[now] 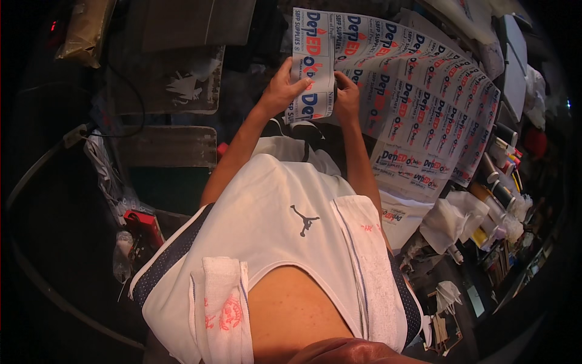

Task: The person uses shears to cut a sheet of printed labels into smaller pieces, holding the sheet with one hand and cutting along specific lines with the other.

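In front of my body, my left hand [286, 91] grips the left edge of a printed strip [313, 42], its thumb on top and other fingers behind. The strip is white with repeated red, blue and black lettering. At the strip's right edge, my right hand [347, 98] has its fingers curled in, closed on that edge. A large printed sheet [424, 103] with the same pattern spreads out to the right, curving down past my right forearm. Whether strip and sheet are one folded piece, I cannot tell.
Worn flat boards [167, 145] lie to the left, with a red box [143, 225] nearer me beside pale bundled material [103, 164]. Crumpled white plastic [454, 221] and assorted tubes [502, 191] crowd the right. A brown wrapped package [86, 30] is at the far left.
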Action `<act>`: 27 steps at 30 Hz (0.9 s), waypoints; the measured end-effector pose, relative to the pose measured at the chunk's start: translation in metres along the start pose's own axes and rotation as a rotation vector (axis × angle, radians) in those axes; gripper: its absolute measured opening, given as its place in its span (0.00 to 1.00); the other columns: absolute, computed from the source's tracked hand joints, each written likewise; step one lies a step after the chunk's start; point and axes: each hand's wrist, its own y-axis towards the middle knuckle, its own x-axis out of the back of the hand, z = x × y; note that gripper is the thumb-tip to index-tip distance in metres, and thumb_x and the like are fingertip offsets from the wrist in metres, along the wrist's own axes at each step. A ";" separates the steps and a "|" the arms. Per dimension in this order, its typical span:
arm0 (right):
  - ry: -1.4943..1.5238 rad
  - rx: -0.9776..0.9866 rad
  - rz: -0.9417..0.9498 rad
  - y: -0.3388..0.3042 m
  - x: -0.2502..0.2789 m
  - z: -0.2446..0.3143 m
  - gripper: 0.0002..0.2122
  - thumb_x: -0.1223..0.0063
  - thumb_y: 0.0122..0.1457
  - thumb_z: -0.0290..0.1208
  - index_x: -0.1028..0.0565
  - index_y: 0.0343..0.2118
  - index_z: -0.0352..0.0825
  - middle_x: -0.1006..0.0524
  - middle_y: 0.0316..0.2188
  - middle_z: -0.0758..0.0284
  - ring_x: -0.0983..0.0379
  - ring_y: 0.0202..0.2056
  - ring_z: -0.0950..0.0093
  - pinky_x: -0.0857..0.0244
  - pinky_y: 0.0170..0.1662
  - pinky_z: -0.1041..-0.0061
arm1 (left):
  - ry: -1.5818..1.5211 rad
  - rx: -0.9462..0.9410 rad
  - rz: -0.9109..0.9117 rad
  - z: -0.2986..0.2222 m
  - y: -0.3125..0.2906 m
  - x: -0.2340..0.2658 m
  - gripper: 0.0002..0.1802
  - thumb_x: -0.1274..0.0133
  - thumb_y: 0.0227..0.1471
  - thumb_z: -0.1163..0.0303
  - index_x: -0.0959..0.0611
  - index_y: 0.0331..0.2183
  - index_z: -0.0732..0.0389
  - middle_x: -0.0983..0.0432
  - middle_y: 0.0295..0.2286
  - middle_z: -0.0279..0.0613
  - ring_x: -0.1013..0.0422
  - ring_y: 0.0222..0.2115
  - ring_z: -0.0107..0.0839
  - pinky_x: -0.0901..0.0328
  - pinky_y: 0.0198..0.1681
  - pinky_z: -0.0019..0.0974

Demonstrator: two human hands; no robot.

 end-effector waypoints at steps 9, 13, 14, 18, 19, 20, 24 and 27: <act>-0.061 0.003 -0.007 0.000 0.006 -0.003 0.08 0.43 0.59 0.24 0.21 0.40 0.28 0.20 0.29 0.72 0.27 0.29 0.87 0.34 0.32 0.85 | -0.007 -0.015 0.003 0.003 0.001 0.001 0.30 0.44 0.58 0.73 0.37 0.58 0.65 0.24 0.47 0.50 0.24 0.47 0.32 0.28 0.50 0.35; -0.048 -0.009 -0.012 0.002 0.007 0.000 0.07 0.43 0.60 0.27 0.21 0.38 0.29 0.22 0.26 0.75 0.31 0.25 0.89 0.38 0.28 0.86 | 0.057 -0.016 0.014 0.006 -0.002 0.004 0.30 0.43 0.58 0.72 0.36 0.58 0.66 0.25 0.48 0.49 0.25 0.47 0.32 0.29 0.52 0.36; -0.042 -0.029 -0.016 0.003 0.006 0.004 0.07 0.43 0.61 0.28 0.21 0.38 0.30 0.23 0.25 0.75 0.31 0.24 0.89 0.39 0.28 0.87 | 0.058 -0.016 0.012 0.005 -0.003 0.005 0.30 0.43 0.58 0.72 0.36 0.58 0.66 0.25 0.48 0.49 0.25 0.47 0.32 0.29 0.52 0.36; -0.092 -0.022 0.004 0.005 0.004 0.014 0.07 0.42 0.62 0.29 0.21 0.38 0.31 0.23 0.23 0.76 0.32 0.23 0.89 0.40 0.26 0.87 | 0.063 0.006 -0.002 0.001 -0.007 0.002 0.31 0.42 0.58 0.71 0.36 0.58 0.65 0.25 0.48 0.49 0.25 0.47 0.32 0.29 0.52 0.36; -0.078 -0.006 0.017 0.006 0.005 0.012 0.07 0.42 0.63 0.30 0.21 0.38 0.31 0.23 0.23 0.75 0.32 0.23 0.89 0.40 0.26 0.87 | 0.052 -0.002 -0.006 -0.002 -0.007 0.001 0.31 0.42 0.58 0.71 0.36 0.58 0.65 0.25 0.48 0.49 0.25 0.47 0.32 0.29 0.52 0.36; -0.064 0.010 0.032 0.007 0.006 0.011 0.07 0.42 0.63 0.30 0.21 0.38 0.31 0.23 0.23 0.75 0.32 0.23 0.89 0.40 0.26 0.87 | 0.051 -0.003 -0.007 -0.002 -0.007 0.002 0.31 0.42 0.58 0.71 0.36 0.58 0.65 0.25 0.48 0.49 0.25 0.47 0.32 0.29 0.52 0.36; -0.068 0.015 0.037 0.009 0.006 0.010 0.07 0.42 0.63 0.30 0.21 0.38 0.31 0.23 0.23 0.75 0.32 0.23 0.90 0.41 0.26 0.87 | 0.054 -0.010 -0.004 -0.002 -0.006 0.004 0.30 0.43 0.58 0.72 0.36 0.58 0.65 0.24 0.47 0.49 0.24 0.46 0.31 0.28 0.50 0.35; -0.086 0.001 0.012 0.009 0.005 0.008 0.08 0.42 0.63 0.30 0.21 0.38 0.30 0.23 0.24 0.76 0.32 0.23 0.90 0.41 0.26 0.88 | 0.058 -0.011 0.001 -0.002 -0.005 0.005 0.30 0.43 0.58 0.72 0.36 0.58 0.65 0.24 0.47 0.49 0.24 0.45 0.31 0.28 0.49 0.35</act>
